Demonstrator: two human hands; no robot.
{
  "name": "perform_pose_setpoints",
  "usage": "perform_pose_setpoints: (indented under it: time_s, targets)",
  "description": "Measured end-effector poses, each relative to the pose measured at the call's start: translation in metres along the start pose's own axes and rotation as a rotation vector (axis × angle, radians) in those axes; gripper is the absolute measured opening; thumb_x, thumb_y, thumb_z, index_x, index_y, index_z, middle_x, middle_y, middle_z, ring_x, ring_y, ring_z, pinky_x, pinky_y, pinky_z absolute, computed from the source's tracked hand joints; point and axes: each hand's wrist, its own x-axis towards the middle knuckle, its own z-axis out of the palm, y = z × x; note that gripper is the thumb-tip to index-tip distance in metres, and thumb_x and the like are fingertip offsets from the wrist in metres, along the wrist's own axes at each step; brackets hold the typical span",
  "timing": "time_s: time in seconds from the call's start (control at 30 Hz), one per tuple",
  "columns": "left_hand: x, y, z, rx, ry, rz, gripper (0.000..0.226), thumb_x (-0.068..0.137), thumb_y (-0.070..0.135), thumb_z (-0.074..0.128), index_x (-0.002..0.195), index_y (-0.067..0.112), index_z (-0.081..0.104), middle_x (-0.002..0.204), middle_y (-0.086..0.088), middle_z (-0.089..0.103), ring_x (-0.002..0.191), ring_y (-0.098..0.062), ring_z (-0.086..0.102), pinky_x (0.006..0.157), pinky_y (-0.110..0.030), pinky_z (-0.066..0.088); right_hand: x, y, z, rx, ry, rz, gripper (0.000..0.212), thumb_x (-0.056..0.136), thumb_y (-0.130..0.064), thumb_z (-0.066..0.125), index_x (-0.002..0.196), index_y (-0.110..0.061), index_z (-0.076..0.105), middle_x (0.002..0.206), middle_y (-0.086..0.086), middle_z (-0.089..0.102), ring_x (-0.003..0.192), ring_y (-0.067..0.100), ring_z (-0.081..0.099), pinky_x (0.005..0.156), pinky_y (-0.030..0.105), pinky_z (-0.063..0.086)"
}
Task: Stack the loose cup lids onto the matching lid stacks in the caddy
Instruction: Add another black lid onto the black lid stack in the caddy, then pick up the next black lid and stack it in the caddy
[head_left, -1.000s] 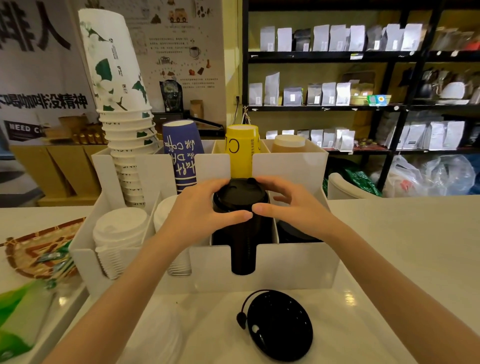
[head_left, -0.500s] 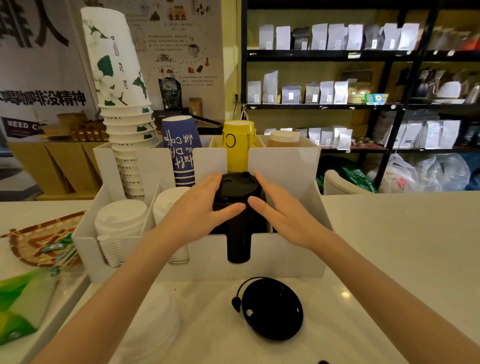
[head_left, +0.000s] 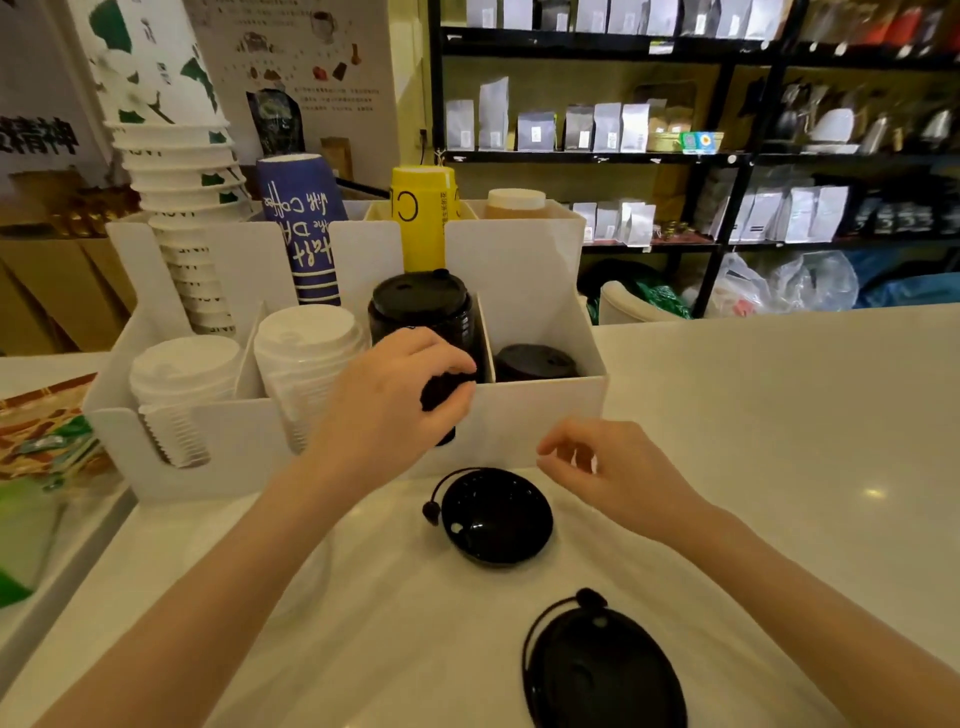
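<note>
The white caddy (head_left: 545, 415) holds two white lid stacks (head_left: 184, 364) (head_left: 306, 338) at the front left. A tall black lid stack (head_left: 421, 306) and a short black lid stack (head_left: 535, 361) fill the front right compartments. My left hand (head_left: 395, 400) is in front of the tall black stack, fingers loosely curled against its side, holding nothing. My right hand (head_left: 618, 467) hovers empty in front of the caddy, just right of a loose black lid (head_left: 496, 519) lying on the counter. A second loose black lid (head_left: 602, 670) lies nearer me.
Cup stacks stand in the caddy's back row: white and green cups (head_left: 176, 171), blue cups (head_left: 304, 228), yellow cups (head_left: 423, 218). A patterned tray with packets (head_left: 47, 431) sits at the left. Black shelves of bags (head_left: 623, 130) stand behind the counter.
Both hands have left the top of the tall black stack. The right hand dropped toward the counter and the left slid down the stack's front. A second loose lid has come into view.
</note>
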Motion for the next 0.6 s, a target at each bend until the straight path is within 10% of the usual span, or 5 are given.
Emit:
perform_pose_setpoints:
  time_s: [0.37,0.6]
  targets:
    - [-0.017,-0.007,0.041,0.201,-0.708,-0.318,0.036,0.081,0.043,0.056,0.093,0.011,0.067,0.089,-0.006,0.07,0.075,-0.016,0.061,0.067,-0.03,0.05,-0.013,-0.003,0.018,0.377,-0.296,0.401,0.018,0.081,-0.022,0.06,0.096,-0.011,0.059,0.05,0.002,0.062,0.03,0.012,0.045,0.037,0.021,0.04]
    - [-0.02,-0.009,0.044,0.043,-0.72,-0.34,0.025,0.081,0.027,0.061,0.1,0.012,0.066,0.092,-0.003,0.068,0.075,-0.01,0.053,0.061,-0.019,0.038,-0.015,-0.005,0.02,0.55,-0.293,0.448,0.015,0.083,-0.008,0.055,0.097,-0.005,0.059,0.045,0.003,0.062,0.031,0.015,0.051,0.033,0.024,0.044]
